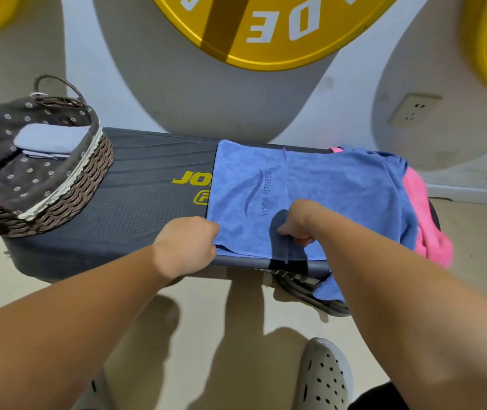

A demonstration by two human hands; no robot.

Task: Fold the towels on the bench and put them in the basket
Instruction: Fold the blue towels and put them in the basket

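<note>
A blue towel (325, 184) printed "YOGA FITNESS" lies spread over the right half of the dark grey bench (147, 202). My left hand (186, 244) pinches its near left corner at the bench's front edge. My right hand (298, 223) grips the near edge of the same towel a little to the right. A pink towel (425, 220) lies bunched under the blue one at the bench's right end. The wicker basket (82, 184) with a flowered liner stands on the left end and holds a folded pale blue towel (50, 139).
Part of the blue towel hangs over the front edge on the right. Large yellow weight plates (266, 28) lean on the wall behind the bench. A wall socket (413, 109) is at the right. My grey clog (325, 377) stands on the floor below.
</note>
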